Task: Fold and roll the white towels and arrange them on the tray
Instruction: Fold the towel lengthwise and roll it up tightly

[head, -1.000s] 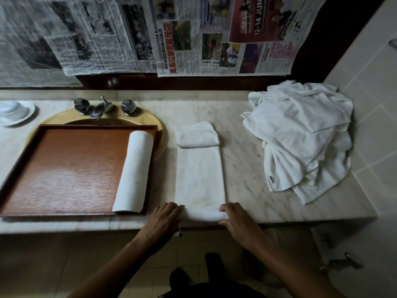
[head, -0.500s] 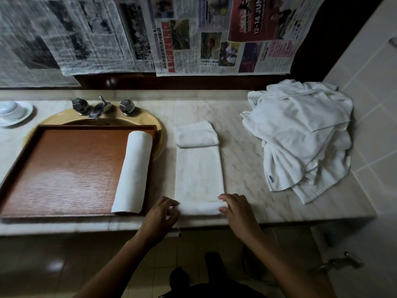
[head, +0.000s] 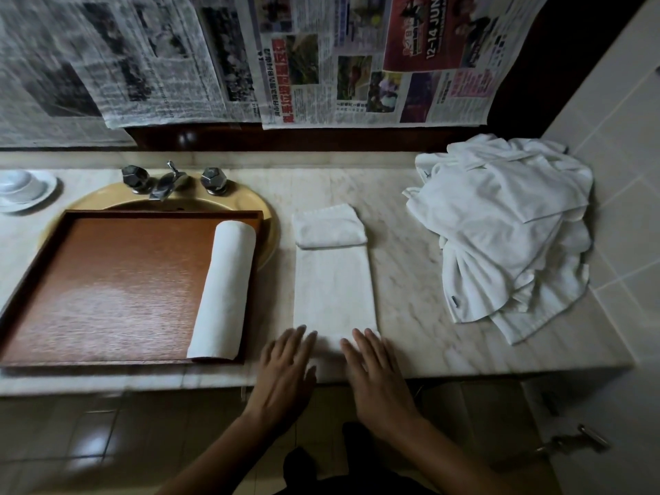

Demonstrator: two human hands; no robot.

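Hands lay flat and spread on the near end of a folded towel (head: 334, 291) in the head view. The left hand (head: 285, 366) pressed its left corner with straight fingers and the right hand (head: 375, 373) pressed its right corner the same way, neither curling round the cloth. This towel stretched as a long narrow strip across the marble counter (head: 410, 280), away from the person, and its far end was doubled back on itself into a thicker pad. How far the near end was rolled under the palms could not be told.

Just left of the strip sat a brown wooden tray (head: 107, 291), resting over a yellow basin (head: 266, 223) with a metal tap (head: 168, 182) behind it. One rolled towel (head: 223, 291) lay inside the tray along its right wall. A loose heap of towels (head: 500, 230) sat at the right end of the counter against the tiled wall. Sheets of newspaper (head: 357, 66) hung above the counter, and a white saucer (head: 21, 189) stood at the far left.
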